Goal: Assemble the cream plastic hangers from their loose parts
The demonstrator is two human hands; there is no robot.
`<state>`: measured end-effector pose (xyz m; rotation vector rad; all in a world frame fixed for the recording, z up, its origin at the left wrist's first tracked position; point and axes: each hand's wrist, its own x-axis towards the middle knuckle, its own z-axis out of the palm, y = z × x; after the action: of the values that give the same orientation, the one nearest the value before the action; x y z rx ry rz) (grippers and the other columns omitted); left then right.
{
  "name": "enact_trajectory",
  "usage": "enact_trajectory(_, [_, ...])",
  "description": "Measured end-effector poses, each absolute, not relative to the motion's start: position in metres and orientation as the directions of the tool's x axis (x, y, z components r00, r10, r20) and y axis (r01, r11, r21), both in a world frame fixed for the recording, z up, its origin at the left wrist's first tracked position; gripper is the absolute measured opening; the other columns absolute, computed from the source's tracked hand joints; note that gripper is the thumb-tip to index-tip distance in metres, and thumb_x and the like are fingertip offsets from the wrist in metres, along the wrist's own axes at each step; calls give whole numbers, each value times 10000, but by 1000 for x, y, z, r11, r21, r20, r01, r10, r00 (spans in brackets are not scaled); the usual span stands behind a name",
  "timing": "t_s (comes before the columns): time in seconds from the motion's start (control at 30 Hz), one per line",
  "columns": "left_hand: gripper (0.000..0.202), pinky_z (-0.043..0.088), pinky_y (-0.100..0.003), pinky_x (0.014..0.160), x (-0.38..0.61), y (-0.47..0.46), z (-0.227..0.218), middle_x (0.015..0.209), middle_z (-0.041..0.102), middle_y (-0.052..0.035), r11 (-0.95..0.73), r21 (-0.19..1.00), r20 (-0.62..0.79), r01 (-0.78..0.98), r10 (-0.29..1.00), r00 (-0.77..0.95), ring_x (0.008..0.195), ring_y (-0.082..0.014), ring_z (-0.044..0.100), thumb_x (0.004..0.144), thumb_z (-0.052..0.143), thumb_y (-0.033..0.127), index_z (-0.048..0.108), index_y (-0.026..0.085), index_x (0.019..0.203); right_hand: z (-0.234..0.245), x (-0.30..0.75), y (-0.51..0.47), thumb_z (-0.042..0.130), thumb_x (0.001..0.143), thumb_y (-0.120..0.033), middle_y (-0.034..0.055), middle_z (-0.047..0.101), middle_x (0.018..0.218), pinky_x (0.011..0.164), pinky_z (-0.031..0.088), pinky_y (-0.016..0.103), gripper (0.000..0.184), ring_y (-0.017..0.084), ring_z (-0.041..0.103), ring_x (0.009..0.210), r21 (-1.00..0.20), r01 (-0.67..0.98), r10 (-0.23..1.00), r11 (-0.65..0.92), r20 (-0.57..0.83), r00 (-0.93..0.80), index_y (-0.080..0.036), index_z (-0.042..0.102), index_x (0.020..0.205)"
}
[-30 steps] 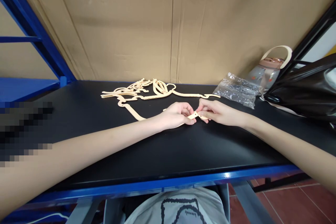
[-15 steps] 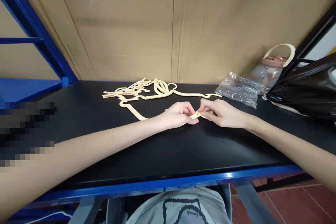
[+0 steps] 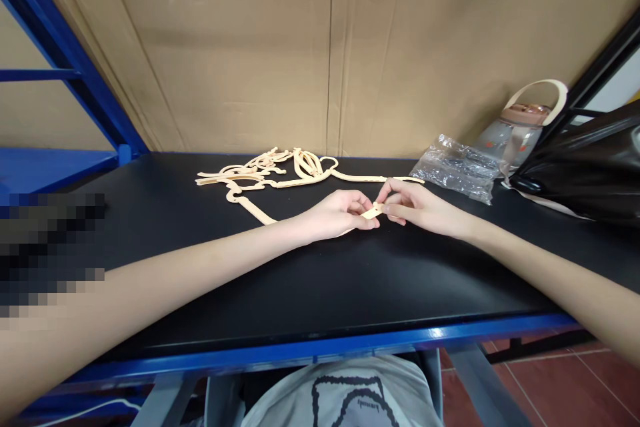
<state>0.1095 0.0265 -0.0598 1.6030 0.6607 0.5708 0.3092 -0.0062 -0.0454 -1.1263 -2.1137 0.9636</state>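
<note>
Brown corrugated cardboard sheeting (image 3: 250,47) stands as the back wall. A blue metal shelf frame (image 3: 65,53) rises at far left. In front of the cardboard we see a matte black worktop (image 3: 300,280) with a blue metal front edge (image 3: 320,345).

The person's left hand (image 3: 340,213) and right hand (image 3: 420,207) meet near the middle of the worktop, just above its surface. Both forearms reach in from the lower corners. Between the hands is a small flat pale wooden piece (image 3: 373,212). The left thumb and fingers (image 3: 363,203) are curled and pressed onto its left end. The right fingers (image 3: 387,195) pinch its right end from above, with the thumb underneath. We cannot tell whether the piece touches the worktop.

Just behind the hands lies a loose heap of thin pale wooden cut-out parts (image 3: 280,170), curved and hooked and lying flat. From that heap a long narrow wooden strip (image 3: 255,212) runs forward and passes under the left wrist. Another slim strip runs right from the heap, ending just behind the right hand.

To the right, well apart from the hands, there is a crumpled clear plastic bag (image 3: 457,168). Behind it a translucent drinking bottle with a cream loop handle (image 3: 520,127) leans at the wall. A glossy black bag (image 3: 585,173) rests at the far right edge, beside the bottle.
</note>
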Motion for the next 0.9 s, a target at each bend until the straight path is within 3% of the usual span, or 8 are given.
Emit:
enact_trajectory(0.17, [143,430,-365,896,110,29,-59,801,681,-38,-85,993,6,80,725,689,835,-155,639,695,681,97,568,139,772,-41,306,-9,519,890,-390,-64,473,546,540,309,254,221,95,406,539,-826,405,850,392,156,-504,-186,451,940])
enact_trajectory(0.4, [149,417,-360,901,110,29,-58,806,684,-34,-67,991,-26,112,739,674,852,-161,640,685,681,95,573,144,775,-42,304,-8,593,836,-389,-19,582,670,544,311,249,245,105,452,587,-848,413,873,331,109,-476,-198,468,924])
enact_trajectory(0.7, [157,405,-348,894,110,26,-53,766,658,-20,-71,986,-42,151,768,639,867,-168,632,690,681,115,545,158,757,-44,307,-3,584,820,-356,-64,463,568,510,279,230,207,89,417,543,-876,426,925,227,57,-377,-197,495,919])
enact_trajectory(0.9, [149,417,-344,888,110,25,-54,797,665,-34,-75,987,-38,145,761,647,854,-162,631,696,680,109,557,150,769,-46,305,-4,591,792,-306,-64,437,570,486,211,232,171,70,348,512,-931,344,931,122,-12,-364,-190,505,886])
